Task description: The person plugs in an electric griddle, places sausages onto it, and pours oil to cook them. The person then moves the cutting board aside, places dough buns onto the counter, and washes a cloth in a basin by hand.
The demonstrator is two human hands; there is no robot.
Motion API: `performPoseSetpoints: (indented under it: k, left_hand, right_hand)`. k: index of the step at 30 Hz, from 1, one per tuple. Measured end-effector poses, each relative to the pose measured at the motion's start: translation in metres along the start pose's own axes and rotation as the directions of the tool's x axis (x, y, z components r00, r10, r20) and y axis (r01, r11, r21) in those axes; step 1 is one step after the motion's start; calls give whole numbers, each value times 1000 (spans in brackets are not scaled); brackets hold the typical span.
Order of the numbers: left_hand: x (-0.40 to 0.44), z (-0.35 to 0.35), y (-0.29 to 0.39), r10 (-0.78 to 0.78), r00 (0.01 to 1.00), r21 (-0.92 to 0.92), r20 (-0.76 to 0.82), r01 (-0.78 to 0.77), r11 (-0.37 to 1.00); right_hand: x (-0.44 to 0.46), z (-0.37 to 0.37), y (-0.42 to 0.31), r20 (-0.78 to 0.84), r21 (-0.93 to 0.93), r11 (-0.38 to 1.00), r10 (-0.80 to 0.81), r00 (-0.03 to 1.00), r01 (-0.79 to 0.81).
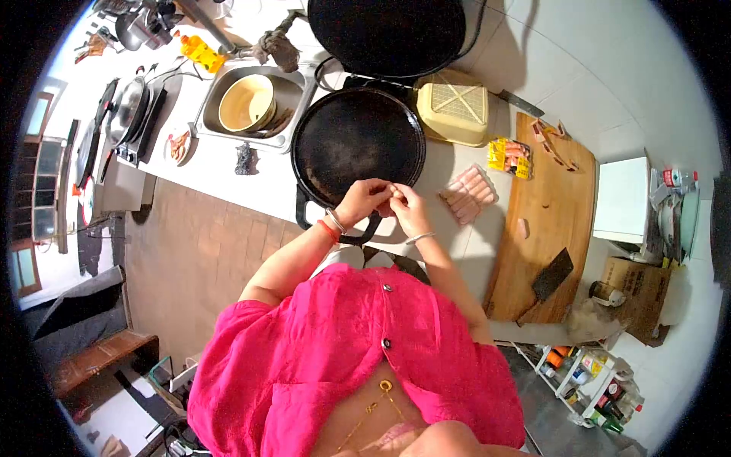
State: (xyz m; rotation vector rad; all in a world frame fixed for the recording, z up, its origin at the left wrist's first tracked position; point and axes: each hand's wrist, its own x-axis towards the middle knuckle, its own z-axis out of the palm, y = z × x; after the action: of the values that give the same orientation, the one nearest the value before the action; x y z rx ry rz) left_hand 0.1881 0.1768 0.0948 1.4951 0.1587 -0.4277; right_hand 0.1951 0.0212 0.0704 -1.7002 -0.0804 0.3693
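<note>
My left hand (364, 204) and my right hand (411, 215) meet over the near rim of a round black griddle pan (358, 141). The fingertips of both are pinched together around something small and pale that I cannot make out. A red band and a bangle circle the left wrist, and another bangle the right. The pan's cooking surface looks dark and bare. To the right of my hands, a clear pack of pale pink sausages (468, 195) lies on the white counter. Behind it is a yellow printed packet of sausages (509, 157).
A cream plastic basket (452, 107) sits upside down beside the pan, whose black lid (388, 30) stands raised. On the right, a wooden board (533, 206) carries a cleaver (553, 274). The sink (293, 87) at left holds a cream bowl (247, 103).
</note>
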Motion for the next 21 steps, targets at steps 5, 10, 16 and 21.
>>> performPoseSetpoints:
  k: [5, 10, 16, 21]
  left_hand:
    - [-4, -47, -31, 54, 998, -57, 25, -53, 997]
    - [-14, -74, -22, -175, 978, -379, 114, 205, 902]
    - [2, -92, -28, -46, 999, -118, 14, 47, 992]
    - [15, -98, -38, 68, 995, 272, -67, -47, 961]
  right_hand:
    - [30, 39, 37, -11, 64, 996, 63, 998, -62]
    - [41, 59, -4, 52, 181, 978, 96, 994, -104]
    - [61, 76, -4, 41, -274, 961, -12, 999, 23]
    - [80, 91, 13, 11, -495, 867, 64, 998, -50]
